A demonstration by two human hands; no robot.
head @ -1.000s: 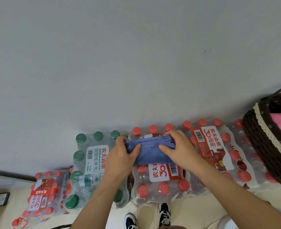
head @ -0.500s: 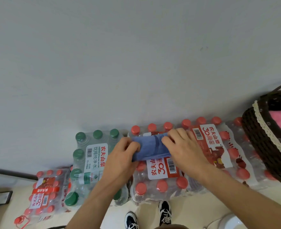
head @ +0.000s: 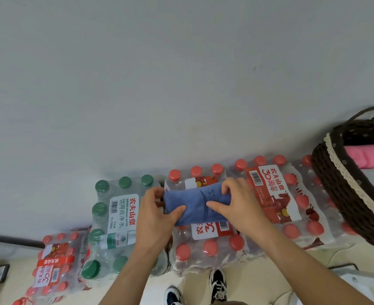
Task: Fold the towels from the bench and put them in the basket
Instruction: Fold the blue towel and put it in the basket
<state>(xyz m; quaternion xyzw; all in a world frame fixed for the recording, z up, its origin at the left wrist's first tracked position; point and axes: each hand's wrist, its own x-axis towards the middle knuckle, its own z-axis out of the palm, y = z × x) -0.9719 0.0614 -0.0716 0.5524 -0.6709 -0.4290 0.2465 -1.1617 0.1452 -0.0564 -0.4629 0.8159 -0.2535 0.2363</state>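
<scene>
Viewpoint: downward from the person's head, toward a row of shrink-wrapped water bottle packs along a plain pale grey wall (head: 181,73).
Towel: a blue cloth towel (head: 196,205), folded into a short thick bundle, lies across the top of the middle red-capped bottle pack (head: 206,243).
Left hand: the left hand (head: 154,219) grips the towel's left end, thumb pressed on top of the cloth and the other fingers curled round the far edge.
Right hand: the right hand (head: 240,205) grips the towel's right end, thumb on the near upper face and fingers bent over the far edge, closed on the cloth.
Basket: a dark brown woven basket with cream lace trim and a loop handle (head: 344,194) sits at the far right, resting on the bottle packs, well apart from the hands.
Inside basket: a folded pink towel (head: 367,156) shows above the rim.
Other packs: a green-capped bottle pack (head: 113,219) stands just left of the hands; another red-capped pack with a large red label (head: 274,194) lies to their right; a lower red-capped pack (head: 54,267) sits at bottom left.
Floor: cream floor (head: 195,282) with the person's black and white sneakers (head: 218,285) below the packs.
</scene>
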